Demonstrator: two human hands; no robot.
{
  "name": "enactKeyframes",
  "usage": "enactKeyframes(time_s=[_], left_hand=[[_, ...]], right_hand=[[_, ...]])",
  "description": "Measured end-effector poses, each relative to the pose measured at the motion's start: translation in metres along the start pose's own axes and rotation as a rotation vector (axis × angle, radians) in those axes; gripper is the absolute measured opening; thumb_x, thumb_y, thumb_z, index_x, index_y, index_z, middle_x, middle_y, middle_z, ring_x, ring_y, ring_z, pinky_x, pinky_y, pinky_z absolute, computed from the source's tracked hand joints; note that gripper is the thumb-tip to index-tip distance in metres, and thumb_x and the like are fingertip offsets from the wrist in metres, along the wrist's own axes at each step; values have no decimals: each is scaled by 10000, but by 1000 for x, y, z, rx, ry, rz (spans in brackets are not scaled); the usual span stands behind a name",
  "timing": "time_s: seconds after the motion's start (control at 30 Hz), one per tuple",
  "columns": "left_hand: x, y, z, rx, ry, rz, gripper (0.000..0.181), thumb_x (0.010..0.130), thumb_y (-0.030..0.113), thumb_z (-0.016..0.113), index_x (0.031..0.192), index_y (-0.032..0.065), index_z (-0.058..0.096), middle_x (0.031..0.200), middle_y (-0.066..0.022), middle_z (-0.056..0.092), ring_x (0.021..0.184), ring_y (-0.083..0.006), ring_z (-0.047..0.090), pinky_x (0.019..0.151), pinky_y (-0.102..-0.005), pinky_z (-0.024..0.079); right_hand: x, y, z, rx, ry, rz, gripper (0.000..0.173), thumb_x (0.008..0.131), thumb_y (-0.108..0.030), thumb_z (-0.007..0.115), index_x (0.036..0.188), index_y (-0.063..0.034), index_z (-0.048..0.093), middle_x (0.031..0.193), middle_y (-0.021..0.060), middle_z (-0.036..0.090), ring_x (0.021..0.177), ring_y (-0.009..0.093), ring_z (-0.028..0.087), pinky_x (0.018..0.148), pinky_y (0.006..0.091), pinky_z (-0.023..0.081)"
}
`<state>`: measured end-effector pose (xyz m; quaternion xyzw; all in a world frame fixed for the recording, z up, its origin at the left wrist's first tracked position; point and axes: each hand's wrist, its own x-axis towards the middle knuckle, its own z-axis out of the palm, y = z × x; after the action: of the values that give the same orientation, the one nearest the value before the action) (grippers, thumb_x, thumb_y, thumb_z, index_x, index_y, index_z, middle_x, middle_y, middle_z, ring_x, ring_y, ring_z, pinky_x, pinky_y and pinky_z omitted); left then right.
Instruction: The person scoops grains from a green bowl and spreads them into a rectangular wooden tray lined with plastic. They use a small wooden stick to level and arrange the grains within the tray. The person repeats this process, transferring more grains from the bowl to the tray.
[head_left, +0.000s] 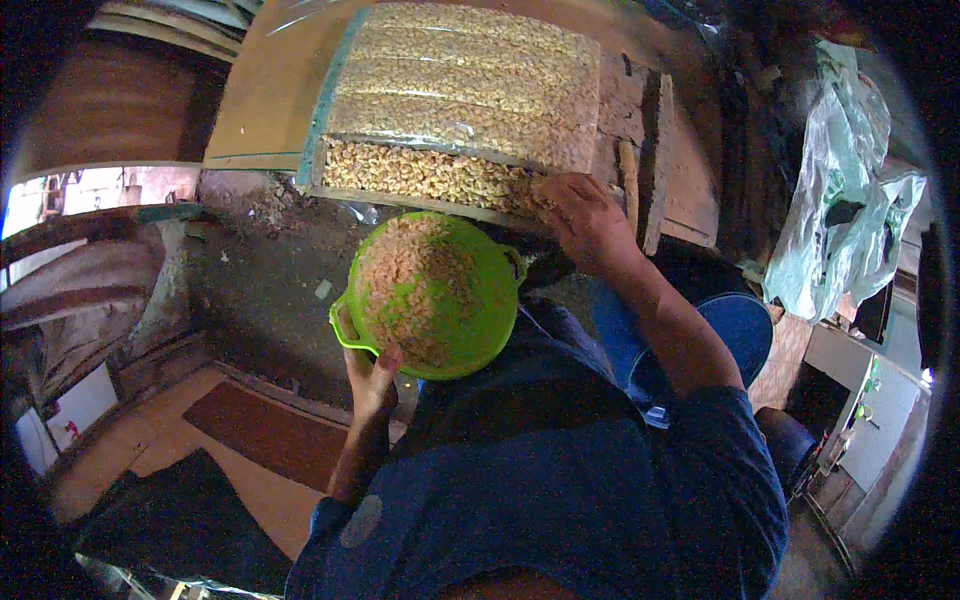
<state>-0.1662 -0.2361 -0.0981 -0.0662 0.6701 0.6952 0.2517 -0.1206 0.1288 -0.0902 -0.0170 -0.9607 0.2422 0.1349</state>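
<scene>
My left hand (377, 379) grips the near left rim of a green plastic basin (491, 322), beside its handle. Small tan pieces, perhaps nuts or kernels, lie in the basin, heaped towards its far left side. My right hand (583, 217) rests at the right end of the nearest row of similar pieces (427, 174) on a wood-edged tray (420, 201). Its fingertips are among the pieces, and whether they hold any cannot be told. Behind that row, several more rows (465, 82) lie under clear plastic film.
Right of the tray are wooden boards (660, 165). A blue barrel or bucket (735, 330) stands below my right forearm. Translucent plastic bags (832, 195) hang at the right. A brown mat (270, 431) and a dark cloth (187, 517) lie at the lower left.
</scene>
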Motion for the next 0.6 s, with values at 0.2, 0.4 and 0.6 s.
enactKeyframes(time_s=[0.2, 0.4, 0.6], left_hand=[[0, 4, 4, -14, -20, 68, 1116, 698, 340, 833, 1547, 40, 174, 1502, -138, 348, 1378, -287, 360, 1146, -448, 289], [0, -6, -8, -3, 16, -45, 1116, 687, 322, 839, 1543, 37, 182, 1496, -137, 363, 1377, -285, 363, 1148, -447, 284], [-1, -14, -11, -56, 17, -97, 1115, 694, 314, 820, 1552, 49, 158, 1509, -145, 340, 1384, -293, 351, 1149, -448, 283]], right_hand=[[-13, 8, -8, -100, -51, 108, 238, 863, -97, 650, 1096, -50, 633, 1154, 133, 619, 1104, 348, 585, 952, 447, 488], [-25, 16, -18, 11, 14, 303, 185, 884, -66, 623, 1056, -4, 648, 1106, 178, 649, 1043, 382, 623, 892, 425, 515], [-31, 15, -25, 57, -15, 436, 191, 909, -61, 580, 1073, 6, 651, 1083, 214, 661, 1034, 385, 641, 887, 425, 516]])
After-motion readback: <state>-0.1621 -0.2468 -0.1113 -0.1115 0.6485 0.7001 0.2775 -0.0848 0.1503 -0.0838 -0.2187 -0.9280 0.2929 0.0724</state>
